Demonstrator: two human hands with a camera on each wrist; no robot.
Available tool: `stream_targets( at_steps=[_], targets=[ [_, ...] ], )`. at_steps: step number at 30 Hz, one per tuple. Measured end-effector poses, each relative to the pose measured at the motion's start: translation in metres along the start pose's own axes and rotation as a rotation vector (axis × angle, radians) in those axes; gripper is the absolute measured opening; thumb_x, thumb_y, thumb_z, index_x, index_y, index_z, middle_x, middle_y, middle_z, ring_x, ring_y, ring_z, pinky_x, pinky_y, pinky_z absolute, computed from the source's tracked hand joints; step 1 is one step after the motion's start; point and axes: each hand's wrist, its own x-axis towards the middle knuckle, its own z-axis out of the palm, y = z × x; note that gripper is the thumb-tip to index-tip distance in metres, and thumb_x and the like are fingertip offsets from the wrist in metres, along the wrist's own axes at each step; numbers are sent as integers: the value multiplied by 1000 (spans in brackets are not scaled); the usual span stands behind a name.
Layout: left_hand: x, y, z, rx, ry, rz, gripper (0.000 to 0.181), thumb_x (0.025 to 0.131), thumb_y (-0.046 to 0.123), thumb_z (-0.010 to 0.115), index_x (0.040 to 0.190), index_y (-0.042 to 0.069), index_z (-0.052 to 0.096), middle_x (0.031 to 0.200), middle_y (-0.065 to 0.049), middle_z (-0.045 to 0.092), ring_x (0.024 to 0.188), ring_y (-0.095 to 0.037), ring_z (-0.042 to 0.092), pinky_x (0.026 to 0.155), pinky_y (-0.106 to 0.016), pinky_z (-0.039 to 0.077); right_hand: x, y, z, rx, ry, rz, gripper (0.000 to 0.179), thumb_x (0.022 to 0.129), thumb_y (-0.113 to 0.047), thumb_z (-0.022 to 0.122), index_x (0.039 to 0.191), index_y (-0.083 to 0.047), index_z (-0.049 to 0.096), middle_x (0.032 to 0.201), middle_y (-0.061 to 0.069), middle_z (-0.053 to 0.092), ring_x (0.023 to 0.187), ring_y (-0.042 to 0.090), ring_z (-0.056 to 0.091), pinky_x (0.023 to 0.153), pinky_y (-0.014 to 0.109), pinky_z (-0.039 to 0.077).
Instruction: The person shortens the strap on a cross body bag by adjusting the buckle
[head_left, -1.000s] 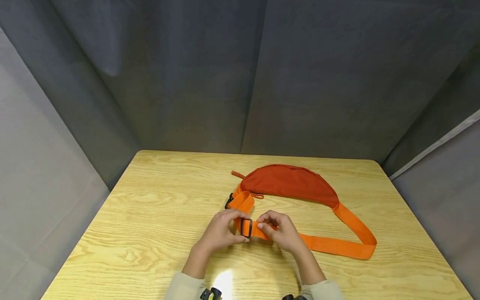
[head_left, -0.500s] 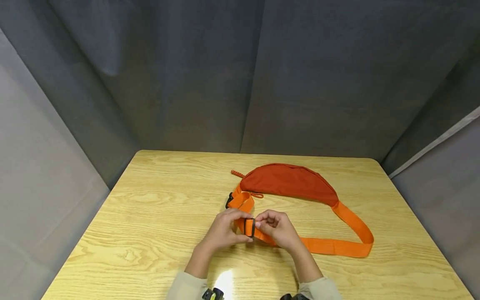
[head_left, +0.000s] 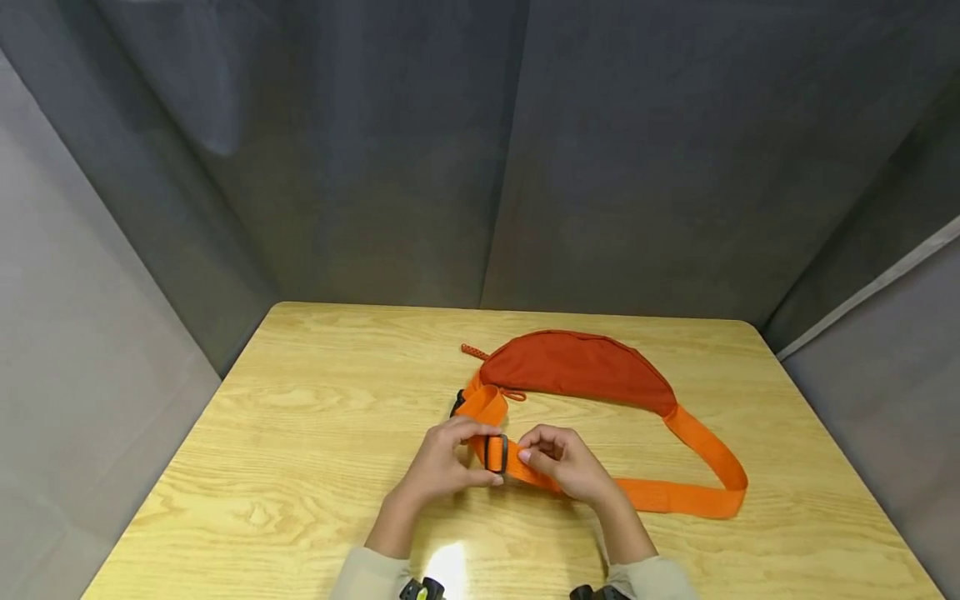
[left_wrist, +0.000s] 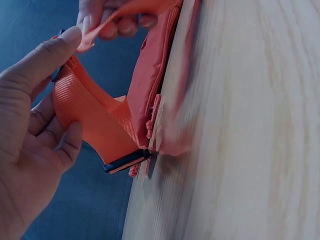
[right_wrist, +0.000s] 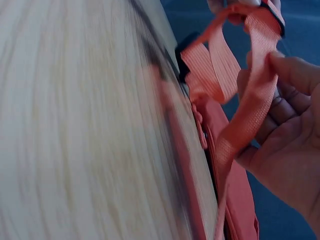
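Observation:
A red waist bag [head_left: 577, 364] lies on the table with its orange strap [head_left: 675, 495] looped toward me. My left hand [head_left: 444, 460] pinches the black slide buckle [head_left: 496, 454] on the strap between thumb and fingers. Just right of the buckle, my right hand [head_left: 566, 462] pinches the strap between thumb and forefinger. In the right wrist view the strap [right_wrist: 252, 95] runs through the right hand [right_wrist: 295, 110] and hangs down. In the left wrist view a strap loop hangs below the left hand [left_wrist: 35, 115], ending at a black side-release buckle [left_wrist: 127, 161].
The wooden table [head_left: 300, 433] carries the bag on its right half. A braided zipper pull [head_left: 475, 352] sticks out at the bag's left end. Dark grey curtains [head_left: 375, 167] stand behind the table, with lighter panels [head_left: 90, 333] at the sides.
The right hand first moved left up to the slide buckle, then drew back right along the strap. The left hand, holding the slide buckle, shifted slightly right and back. The bag stayed in place.

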Motion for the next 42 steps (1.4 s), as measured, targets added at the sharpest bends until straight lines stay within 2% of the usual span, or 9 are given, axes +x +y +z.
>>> stream_targets(
  at_steps=[4,10,18,22,25,29,33,37,42],
  targets=[
    [0,0,1,-20,7,17,55,60,22,88,110,15,67,101,9,62,91,-9,56,78,-36,48,5,10,8,38,9,-1,9,92,-3,57,97,4,60,77,12,55,59,9,44,53,22,39],
    [-2,0,-2,-45,36,23,55,61,20,88,111,14,67,102,10,63,92,-9,57,77,-37,49,7,13,11,81,9,39,16,93,-8,57,102,4,59,86,23,57,66,13,48,57,25,42],
    [-1,1,-1,-56,12,9,55,61,20,88,112,12,67,104,10,63,95,-15,58,81,-39,48,8,11,9,132,-4,5,13,92,-4,56,96,8,58,72,6,53,57,9,44,51,21,38],
    [0,1,0,-40,9,15,54,62,22,87,111,12,68,103,8,64,92,-14,58,77,-39,49,10,10,11,178,-25,5,19,92,-8,58,98,10,58,72,7,54,58,9,45,52,20,39],
    [-1,0,-2,-41,7,12,53,63,22,87,111,12,68,103,7,65,91,-10,57,77,-39,49,8,9,8,157,-32,36,23,91,-11,59,103,9,59,82,14,60,65,11,51,57,22,43],
    [-2,-1,-5,-79,4,5,52,62,19,87,111,13,68,104,8,65,90,-9,58,78,-40,49,3,10,0,48,-29,71,21,91,-10,60,107,4,61,94,18,63,76,15,58,65,26,48],
    [-3,-1,-6,-101,-1,-16,53,62,19,87,111,14,68,103,11,64,90,-9,58,79,-40,49,0,6,-2,-1,-12,50,14,90,-3,59,102,4,64,87,15,63,68,14,56,59,26,48],
    [-3,-2,-4,-110,0,-41,54,62,20,88,111,14,68,103,12,63,91,-9,57,80,-39,49,0,-8,2,22,2,2,12,90,3,57,98,9,62,82,18,61,63,11,50,55,24,45],
    [-2,0,-2,-106,-7,-71,56,60,17,89,111,13,67,103,10,63,92,-11,57,81,-35,49,2,-12,7,54,18,13,11,90,3,55,96,11,60,77,17,58,59,10,46,54,22,42]
  ],
)
